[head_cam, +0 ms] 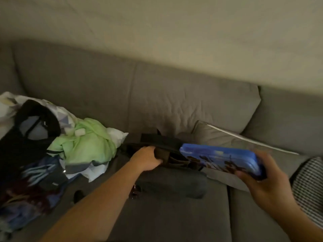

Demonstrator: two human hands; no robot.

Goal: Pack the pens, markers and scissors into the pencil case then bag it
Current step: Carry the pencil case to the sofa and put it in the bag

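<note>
Centre of frame: left hand (148,158) grips the rim of the bag (167,154), holding it open; right hand (267,173) clasps the case (220,158), its nose at the mouth. Risk: the narrow, floppy opening may snag the case's corner.

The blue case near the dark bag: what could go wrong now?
1. The right hand holds the case only at its far end, so it may tip or slip.
2. The left hand grips one edge of the bag; the mouth looks narrow, and the case corner may catch.
</note>
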